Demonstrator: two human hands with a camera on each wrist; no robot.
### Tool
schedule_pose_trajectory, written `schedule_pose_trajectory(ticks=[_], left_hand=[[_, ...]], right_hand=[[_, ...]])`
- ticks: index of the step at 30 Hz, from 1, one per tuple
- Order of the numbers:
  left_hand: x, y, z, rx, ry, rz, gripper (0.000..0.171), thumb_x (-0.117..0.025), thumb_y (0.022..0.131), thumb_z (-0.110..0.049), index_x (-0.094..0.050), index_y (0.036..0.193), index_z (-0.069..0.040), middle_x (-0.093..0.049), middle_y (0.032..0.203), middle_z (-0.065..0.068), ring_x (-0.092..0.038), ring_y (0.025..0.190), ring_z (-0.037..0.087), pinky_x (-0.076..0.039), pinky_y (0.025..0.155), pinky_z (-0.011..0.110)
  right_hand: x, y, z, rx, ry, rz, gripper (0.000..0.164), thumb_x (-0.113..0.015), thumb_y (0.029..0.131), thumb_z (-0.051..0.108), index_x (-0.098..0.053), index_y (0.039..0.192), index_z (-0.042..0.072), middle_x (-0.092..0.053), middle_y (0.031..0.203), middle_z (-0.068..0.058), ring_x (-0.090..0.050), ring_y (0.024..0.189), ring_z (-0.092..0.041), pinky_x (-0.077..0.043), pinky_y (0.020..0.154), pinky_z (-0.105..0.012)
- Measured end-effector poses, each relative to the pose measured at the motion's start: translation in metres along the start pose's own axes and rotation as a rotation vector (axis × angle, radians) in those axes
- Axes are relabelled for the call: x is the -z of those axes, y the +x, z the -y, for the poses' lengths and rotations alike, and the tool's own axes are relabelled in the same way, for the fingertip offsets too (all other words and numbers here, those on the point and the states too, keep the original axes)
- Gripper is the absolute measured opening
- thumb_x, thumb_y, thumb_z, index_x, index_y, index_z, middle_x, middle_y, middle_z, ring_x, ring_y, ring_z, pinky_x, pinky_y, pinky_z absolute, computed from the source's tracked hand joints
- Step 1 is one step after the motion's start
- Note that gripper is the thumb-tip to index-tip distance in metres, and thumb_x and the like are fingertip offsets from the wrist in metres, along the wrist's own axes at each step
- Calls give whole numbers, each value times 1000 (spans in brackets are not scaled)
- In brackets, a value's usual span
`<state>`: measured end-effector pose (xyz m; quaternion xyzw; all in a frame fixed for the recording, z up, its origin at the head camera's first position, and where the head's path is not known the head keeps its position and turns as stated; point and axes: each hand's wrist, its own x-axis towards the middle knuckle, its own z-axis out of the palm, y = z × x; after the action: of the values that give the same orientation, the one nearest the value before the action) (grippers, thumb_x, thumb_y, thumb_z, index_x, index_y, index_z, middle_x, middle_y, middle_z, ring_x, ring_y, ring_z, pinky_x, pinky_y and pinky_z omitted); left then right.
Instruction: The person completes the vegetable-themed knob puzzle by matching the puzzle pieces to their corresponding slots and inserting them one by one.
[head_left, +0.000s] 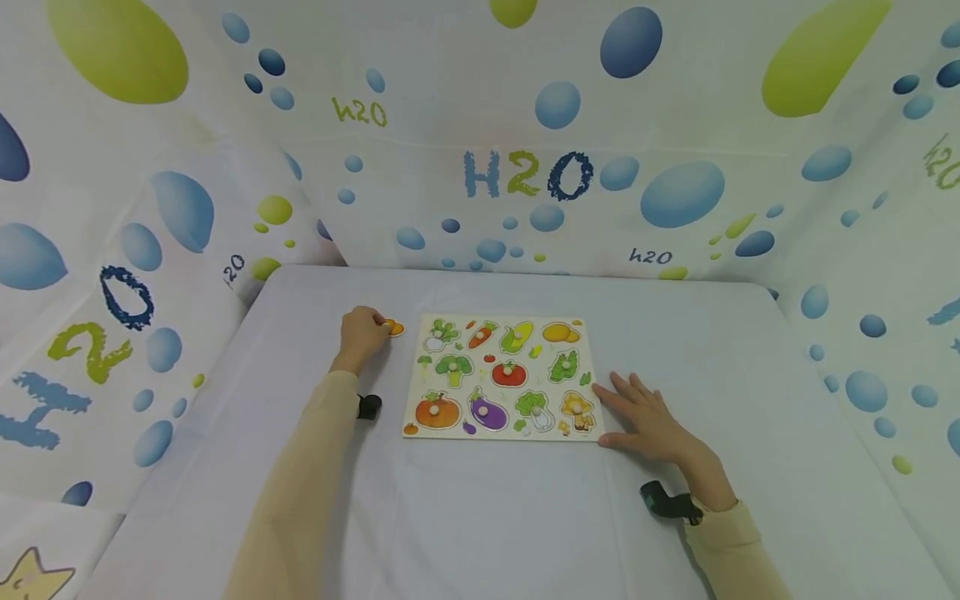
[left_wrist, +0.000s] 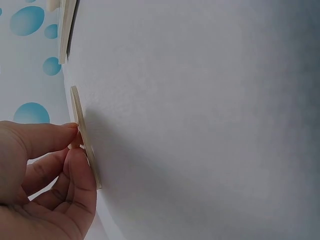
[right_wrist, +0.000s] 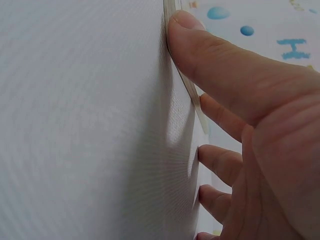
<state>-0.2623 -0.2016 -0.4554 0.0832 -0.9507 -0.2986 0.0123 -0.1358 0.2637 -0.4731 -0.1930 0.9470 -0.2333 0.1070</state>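
Observation:
My left hand (head_left: 362,335) is left of the puzzle board, its thumb and fingers pinching the knob of a yellow-orange potato puzzle piece (head_left: 395,328). In the left wrist view the thin wooden piece (left_wrist: 85,137) is seen edge-on, close to the white tabletop. The vegetable puzzle board (head_left: 537,377) lies flat in the middle of the table. Its upper right potato picture (head_left: 557,332) shows no knob, while the other large vegetables have one. My right hand (head_left: 647,423) lies with spread fingers at the board's right edge, the thumb (right_wrist: 200,50) touching it.
A white cloth (head_left: 495,517) covers the table. Curtains printed with blue and green drops (head_left: 682,193) stand behind and at both sides. Dark wrist cameras (head_left: 666,502) sit at both wrists.

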Motion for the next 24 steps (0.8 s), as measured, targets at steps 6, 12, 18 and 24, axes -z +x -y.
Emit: schedule_pose_trajectory(ticks=[6, 12, 18, 24], left_hand=[[0, 0, -1, 13, -4, 5, 23, -58, 91, -8, -67, 101, 11, -66, 107, 28, -61, 97, 39, -50, 86, 45], [1, 0, -5, 13, 6, -2, 23, -58, 92, -8, -67, 101, 11, -66, 106, 27, -61, 97, 38, -51, 86, 45], [2, 2, -25, -23, -26, -36, 21, -59, 92, -8, -67, 100, 10, -67, 104, 26, -61, 93, 36, -53, 82, 43], [-4, 4, -52, -93, -22, -49, 20, -62, 91, -8, -68, 99, 9, -68, 103, 25, -63, 91, 35, -54, 80, 43]], right_hand=[[1, 0, -1, 6, 16, -2, 79, -74, 82, 43, -42, 148, 13, -24, 157, -27, -11, 143, -55, -8, 106, -76], [2, -1, 0, 4, 20, 6, 79, -73, 83, 43, -42, 148, 13, -23, 157, -26, -10, 144, -54, -8, 106, -76], [3, -1, 1, 2, 19, 2, 79, -73, 82, 43, -42, 148, 13, -24, 157, -27, -10, 144, -55, -8, 106, -76], [1, 0, -2, 6, 17, 1, 79, -73, 82, 45, -42, 148, 14, -24, 157, -26, -10, 144, -54, -8, 106, -77]])
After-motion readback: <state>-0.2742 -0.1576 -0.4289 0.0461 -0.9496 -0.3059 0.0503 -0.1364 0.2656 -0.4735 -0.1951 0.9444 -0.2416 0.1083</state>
